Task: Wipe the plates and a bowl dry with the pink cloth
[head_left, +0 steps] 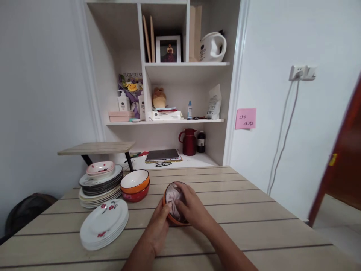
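Note:
An orange bowl is tilted toward me over the middle of the table. My left hand grips its left rim, thumb at the inside edge. Inside the bowl lies a crumpled pale pinkish cloth. My right hand is closed on the cloth and presses it against the bowl's inner wall. To the left, another orange bowl with a white inside sits in a red bowl.
White plates with red flowers are stacked at the left front. Behind them stands a taller stack of plates, topped by a dotted dish. A small raised stand is at the back left. Shelves hold a red jug and a laptop.

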{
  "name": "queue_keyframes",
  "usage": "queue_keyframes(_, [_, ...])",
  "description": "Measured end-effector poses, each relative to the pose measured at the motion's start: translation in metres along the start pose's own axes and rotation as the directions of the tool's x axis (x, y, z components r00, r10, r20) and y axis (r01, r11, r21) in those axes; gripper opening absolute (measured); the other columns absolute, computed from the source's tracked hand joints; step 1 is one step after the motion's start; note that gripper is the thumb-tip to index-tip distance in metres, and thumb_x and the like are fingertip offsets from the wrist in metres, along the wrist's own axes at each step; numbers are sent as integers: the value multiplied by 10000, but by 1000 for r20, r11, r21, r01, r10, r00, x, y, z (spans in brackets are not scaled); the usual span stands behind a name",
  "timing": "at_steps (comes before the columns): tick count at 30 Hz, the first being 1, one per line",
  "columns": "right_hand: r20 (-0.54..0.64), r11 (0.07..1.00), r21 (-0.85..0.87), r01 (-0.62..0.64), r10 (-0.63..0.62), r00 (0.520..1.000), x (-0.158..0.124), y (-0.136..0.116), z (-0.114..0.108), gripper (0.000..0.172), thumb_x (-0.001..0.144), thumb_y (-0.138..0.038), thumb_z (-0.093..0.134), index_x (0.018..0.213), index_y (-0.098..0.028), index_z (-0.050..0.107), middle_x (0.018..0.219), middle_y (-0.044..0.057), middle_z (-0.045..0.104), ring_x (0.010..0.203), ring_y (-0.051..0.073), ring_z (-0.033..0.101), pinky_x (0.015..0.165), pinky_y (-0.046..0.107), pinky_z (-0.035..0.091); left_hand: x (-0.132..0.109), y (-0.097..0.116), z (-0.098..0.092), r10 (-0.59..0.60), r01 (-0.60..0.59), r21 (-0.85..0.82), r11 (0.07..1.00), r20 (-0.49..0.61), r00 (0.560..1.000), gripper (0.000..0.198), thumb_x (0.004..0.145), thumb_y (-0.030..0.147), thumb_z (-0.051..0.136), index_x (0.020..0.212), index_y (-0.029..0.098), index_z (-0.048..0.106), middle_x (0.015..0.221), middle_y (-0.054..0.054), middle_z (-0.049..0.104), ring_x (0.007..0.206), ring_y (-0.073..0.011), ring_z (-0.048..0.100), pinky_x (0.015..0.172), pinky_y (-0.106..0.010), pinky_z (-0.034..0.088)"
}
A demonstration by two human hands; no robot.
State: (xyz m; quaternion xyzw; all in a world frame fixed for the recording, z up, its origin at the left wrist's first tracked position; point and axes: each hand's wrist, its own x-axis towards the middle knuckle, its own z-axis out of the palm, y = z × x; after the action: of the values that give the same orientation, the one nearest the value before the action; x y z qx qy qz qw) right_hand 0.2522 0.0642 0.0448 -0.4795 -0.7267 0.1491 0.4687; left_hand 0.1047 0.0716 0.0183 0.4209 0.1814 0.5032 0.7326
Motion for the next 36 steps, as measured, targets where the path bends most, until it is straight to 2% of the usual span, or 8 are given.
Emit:
queue_keyframes(6, [-183, 994, 107, 27, -7, 983, 2, 1, -11, 532, 814, -116, 432, 1323, -256, 496, 1273, 98, 482, 1051, 202, 571, 947, 391, 472, 3, -1, -7, 15, -16, -57, 998, -22, 1000, 504, 826, 347, 672, 1301, 213, 572, 1263, -111, 662, 1172, -271, 594, 1036, -422, 415])
queue_keyframes(10, [-400, 907, 395, -148, 315, 861, 5, 15, -24, 541, 849, -335, 540, 1372, -272, 416, 1319, 119, 476, 1123, 246, 549, 923, 423, 478, 4, 3, -11, -54, 39, -140, 989, -108, 993, 522, 836, 381, 643, 1318, 200, 556, 1184, -111, 704, 1134, -273, 621, 1013, -450, 443])
queue_keyframes(13, [-63, 606, 723, -331, 535, 842, 3, 24, -17, 605, 822, -467, 618, 1363, -285, 419, 1283, 100, 560, 1046, 230, 615, 886, 399, 498, 4, 7, -11, -68, 42, -201, 979, -122, 990, 485, 847, 343, 615, 1307, 196, 566, 1188, -103, 704, 1139, -265, 620, 1027, -462, 436])
queue_keyframes(16, [313, 289, 836, -466, 446, 839, 0, 23, 0, 497, 787, -429, 685, 1205, -188, 566, 1080, 85, 693, 876, 201, 674, 818, 339, 519, 3, 9, -10, -63, 48, -220, 974, -59, 996, 453, 847, 307, 600, 1285, 192, 587, 1219, -101, 690, 1175, -271, 598, 1051, -468, 415])
queue_keyframes(20, [456, 64, 848, -526, 420, 785, -5, 13, 14, 337, 793, -314, 680, 1055, -105, 641, 881, 89, 744, 793, 192, 691, 782, 306, 531, 0, 10, -10, -16, 19, -175, 984, 21, 1000, 427, 845, 304, 599, 1255, 186, 612, 1291, -98, 647, 1238, -287, 548, 1095, -467, 361])
queue_keyframes(24, [502, -36, 846, -531, 385, 774, -7, 11, 13, 302, 813, -261, 630, 1058, -85, 641, 916, 121, 750, 842, 224, 706, 845, 367, 534, 0, 10, -14, 27, -30, 65, 997, 34, 999, 450, 875, 392, 585, 1284, 204, 590, 1349, -92, 603, 1334, -274, 450, 1150, -436, 268])
queue_keyframes(29, [511, -116, 854, -507, 373, 774, -5, 16, 11, 317, 849, -297, 593, 1085, -88, 627, 971, 141, 743, 917, 249, 701, 862, 417, 538, 6, 9, -24, 281, -246, 435, 866, -18, 959, 535, 801, 478, 661, 1271, 228, 607, 1382, -87, 561, 1370, -277, 376, 1179, -369, 170])
queue_keyframes(36, [344, -14, 911, -412, 576, 741, -1, 20, 18, 289, 790, -257, 643, 1054, -142, 622, 868, 77, 745, 732, 211, 701, 685, 364, 575, 13, 7, -30, 507, -289, 716, 635, -105, 855, 325, 800, 405, 650, 1072, 234, 694, 1238, -99, 578, 1242, -297, 450, 1148, -432, 215])
